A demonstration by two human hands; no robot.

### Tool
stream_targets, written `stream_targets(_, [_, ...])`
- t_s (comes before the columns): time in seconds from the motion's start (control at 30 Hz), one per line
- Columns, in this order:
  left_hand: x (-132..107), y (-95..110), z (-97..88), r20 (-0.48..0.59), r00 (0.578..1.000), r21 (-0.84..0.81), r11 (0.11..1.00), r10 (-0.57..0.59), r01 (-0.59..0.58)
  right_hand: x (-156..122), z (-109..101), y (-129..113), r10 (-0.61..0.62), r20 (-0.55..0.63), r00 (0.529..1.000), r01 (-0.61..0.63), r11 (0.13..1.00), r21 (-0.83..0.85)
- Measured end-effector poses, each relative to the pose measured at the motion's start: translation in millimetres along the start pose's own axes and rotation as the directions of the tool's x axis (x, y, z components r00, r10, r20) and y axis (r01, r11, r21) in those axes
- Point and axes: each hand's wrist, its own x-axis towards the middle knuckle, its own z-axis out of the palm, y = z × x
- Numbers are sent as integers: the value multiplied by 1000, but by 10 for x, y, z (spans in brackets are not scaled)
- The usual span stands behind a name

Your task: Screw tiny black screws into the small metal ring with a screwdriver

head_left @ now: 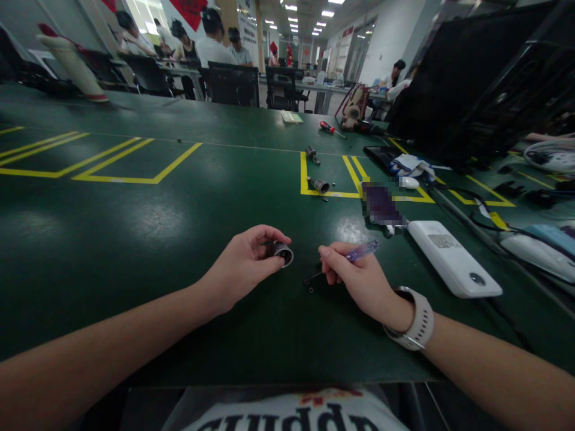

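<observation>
My left hand [240, 263] is closed around a small hollow metal cylinder [288, 249], its open end facing right. Thumb and fingers grip it from the left, just above the green table [188, 239]. A screwdriver with a clear purple handle [365, 251] is pinched in my right hand [359, 278]. Its thin dark shaft points down and left toward small black ring-like pieces [310, 290] on the table. Whether the tip touches them I cannot tell. Farther back, one metal fitting [319, 185] and a smaller one [312, 155] lie by yellow tape.
On the right lie a white power bank [451, 257], a pixelated phone-like object [381, 204], a cloth [412, 166] and cables. A red screwdriver [330, 127] sits at the back, near a bag [354, 106]. A large black screen [458, 84] stands at right. Several people sit beyond.
</observation>
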Motion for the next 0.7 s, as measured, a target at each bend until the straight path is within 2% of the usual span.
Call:
stream_targets(0.2, [-2,-5,-2,10,1000,10,1000,7,-7,25,1,43,30,-10,1000,-29,998,50])
stream_targets(0.33, [-2,-3,-6,19,1000,13,1000,1,-1,8,-8,2,-1,26,1000,1,1000,-3])
stream_targets(0.37, [-2,-2,-6,18,1000,14,1000,2,-2,-2,-12,-14,-41,50,998,42,999,-34])
stream_targets(0.43, [-2,0,-5,19,1000,15,1000,3,-4,-30,-19,-42,-187,119,975,201,972,-121])
stream_targets(0.53, [-1,-4,1,10,1000,4,1000,7,-8,-69,-14,-60,-425,237,873,478,842,-252])
stream_targets(0.6, [0,-12,3,-1,1000,-19,1000,9,-9,-82,-3,-56,-486,260,835,548,781,-300])
stream_targets(0.7, [2,-27,0,-12,1000,-54,999,6,-6,-83,0,-52,-508,200,838,546,783,-297])
